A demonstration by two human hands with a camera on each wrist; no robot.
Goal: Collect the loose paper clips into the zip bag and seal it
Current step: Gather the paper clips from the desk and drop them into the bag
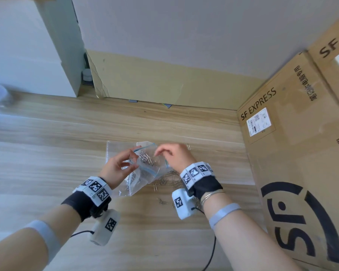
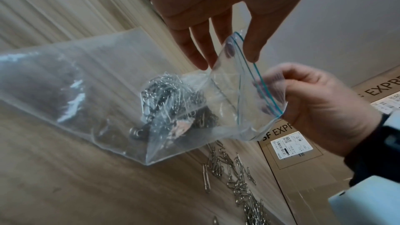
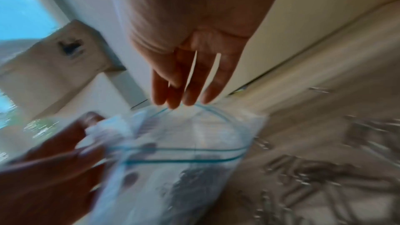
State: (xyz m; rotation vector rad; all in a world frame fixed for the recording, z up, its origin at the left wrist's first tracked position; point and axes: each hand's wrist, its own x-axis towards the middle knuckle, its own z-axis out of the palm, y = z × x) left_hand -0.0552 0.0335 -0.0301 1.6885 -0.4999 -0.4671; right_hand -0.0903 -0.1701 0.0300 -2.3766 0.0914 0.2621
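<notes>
One zip bag (image 1: pixel 145 169), mouth open, is held just above the middle of the desk (image 1: pixel 47 153), a clump of clips inside. Left hand (image 1: pixel 116 168) pinches the rim by the teal zip line. Right hand (image 1: pixel 174 156) has its grip curled at the opposite rim; whether it pinches the plastic I cannot tell. Loose paper clips (image 1: pixel 169 181), too many to count, lie on the desk beneath the right wrist. Two cardboard boxes (image 1: pixel 301 153) stand at the right edge

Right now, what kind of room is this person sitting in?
Probably a home or small office corner used for packing or storage. A wooden table holds scattered paper clips and a zip bag, and big SF Express shipping boxes lean against a plain wall.
</notes>
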